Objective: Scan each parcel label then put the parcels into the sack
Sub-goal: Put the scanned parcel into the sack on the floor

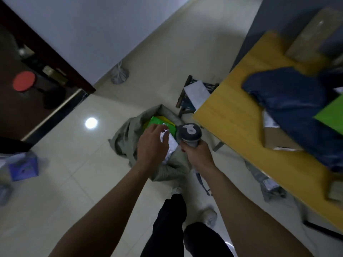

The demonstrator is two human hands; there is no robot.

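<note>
**Parcel entering sack, scanner held aside**
Yellow table (232, 101), right of the right hand (198, 154), holds a blue poly mailer (287, 93), probably awaiting scanning. The woven sack (126, 134) gapes beneath the left hand (152, 145), whose loosely spread fingers rest on a white parcel (171, 145) above a green parcel (157, 123). The right hand grips the scanner (190, 133) upright, likely kept ready.

1. Your sack (128, 138) is coarse woven cloth, matt and creased.
2. The green parcel (157, 124) inside it is glossy plastic film, and the white parcel (171, 145) beside it shines too.
3. Your scanner (190, 133) is smooth, matt plastic.
4. Your table (232, 101) has a smooth, wood-look top.
5. On it, the blue bag (289, 97) is crinkled plastic film and the box (311, 34) looks like matt cardboard.
6. The floor (74, 182) tiles under you are glossy and mirror a lamp.
</note>
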